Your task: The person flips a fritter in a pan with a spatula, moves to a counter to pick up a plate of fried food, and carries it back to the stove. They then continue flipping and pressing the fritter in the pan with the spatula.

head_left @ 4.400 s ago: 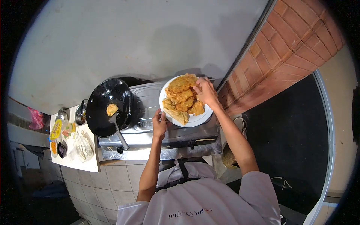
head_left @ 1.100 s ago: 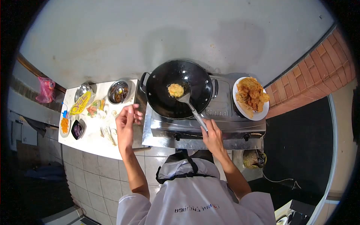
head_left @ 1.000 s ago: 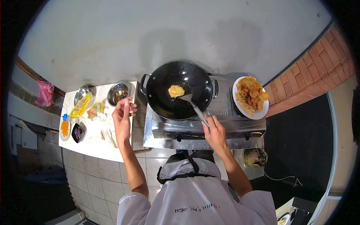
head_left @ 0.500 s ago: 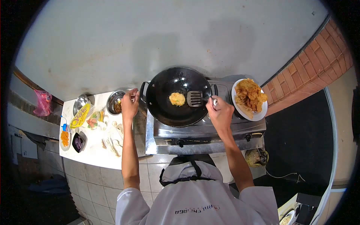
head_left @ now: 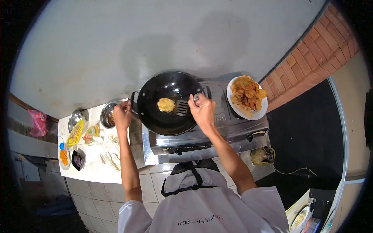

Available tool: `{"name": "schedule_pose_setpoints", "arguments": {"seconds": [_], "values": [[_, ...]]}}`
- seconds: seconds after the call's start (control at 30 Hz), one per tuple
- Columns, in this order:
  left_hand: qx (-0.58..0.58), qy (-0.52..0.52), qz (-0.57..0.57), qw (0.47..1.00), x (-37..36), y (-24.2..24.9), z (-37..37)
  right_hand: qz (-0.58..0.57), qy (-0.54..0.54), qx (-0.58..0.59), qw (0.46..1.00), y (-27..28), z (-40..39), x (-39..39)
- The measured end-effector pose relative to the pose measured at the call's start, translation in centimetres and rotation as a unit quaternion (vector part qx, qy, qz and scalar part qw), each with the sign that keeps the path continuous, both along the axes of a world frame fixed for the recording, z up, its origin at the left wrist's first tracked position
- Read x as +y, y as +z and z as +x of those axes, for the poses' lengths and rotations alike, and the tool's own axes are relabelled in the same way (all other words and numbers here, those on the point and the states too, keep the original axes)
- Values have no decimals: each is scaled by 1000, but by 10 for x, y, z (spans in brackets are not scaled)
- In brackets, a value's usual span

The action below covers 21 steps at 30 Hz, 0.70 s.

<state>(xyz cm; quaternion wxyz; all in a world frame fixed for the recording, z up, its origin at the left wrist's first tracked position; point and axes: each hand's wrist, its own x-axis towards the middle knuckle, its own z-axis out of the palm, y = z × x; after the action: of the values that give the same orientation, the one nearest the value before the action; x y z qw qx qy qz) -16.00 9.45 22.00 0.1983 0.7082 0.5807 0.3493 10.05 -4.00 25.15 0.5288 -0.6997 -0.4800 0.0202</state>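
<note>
On the steel stove [head_left: 233, 128], the right hand [head_left: 202, 110] gripped a slotted spatula [head_left: 182, 108] whose blade lay in the black wok [head_left: 167, 120] just beside a yellow fritter [head_left: 166, 105], the left hand [head_left: 122, 114] clasped the wok's side handle, and beyond sat a plate [head_left: 261, 112] of fried pieces.

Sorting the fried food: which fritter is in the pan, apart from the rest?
The single round yellow fritter in the black wok, beside the spatula in the right hand. The others are heaped on the white plate.
</note>
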Motion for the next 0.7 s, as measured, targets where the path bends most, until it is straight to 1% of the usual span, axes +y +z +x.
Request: {"name": "schedule_pose_setpoints", "arguments": {"seconds": [0.03, 0.07, 0.1, 0.13, 0.2, 0.23, 0.37, 0.47, 0.53, 0.57, 0.6, 0.7], "values": [[-1, -3, 7, 1000, 0, 0, 1, 12, 4, 0, 1000, -1, 0, 0], [-2, -5, 12, 1000, -1, 2, 1, 1, 9, 20, 1000, -1, 0, 0], [-2, -13, -21, 1000, -2, 5, 1, -14, 1, 12, 1000, -3, 0, 0], [1, -14, -23, 1000, -4, 4, 1, -28, -4, 4, 1000, -5, 1, 0], [-40, -22, 4, 999, -7, 4, 3, -32, -9, -2, 999, -8, 2, -1], [-39, -20, 7, 999, -10, 5, 3, -34, -13, -12, 999, -8, 4, -1], [-50, 10, 0, 999, -25, 13, 4, -21, 14, -6, 1000, -9, 7, 3], [-63, 21, -5, 998, -35, 12, -4, 7, 38, 35, 999, -11, 7, 5], [-69, 37, -25, 997, -51, 21, -1, -26, 33, 62, 997, -9, 7, 5], [-49, 38, -42, 997, -58, 30, 2, -39, 41, 50, 997, -9, 9, 6], [-61, 35, -37, 997, -61, 30, 1, -31, 41, 34, 998, -11, 10, 9], [-57, 38, -28, 997, -67, 32, -3, -56, 25, 43, 997, -14, 12, 9]]}}
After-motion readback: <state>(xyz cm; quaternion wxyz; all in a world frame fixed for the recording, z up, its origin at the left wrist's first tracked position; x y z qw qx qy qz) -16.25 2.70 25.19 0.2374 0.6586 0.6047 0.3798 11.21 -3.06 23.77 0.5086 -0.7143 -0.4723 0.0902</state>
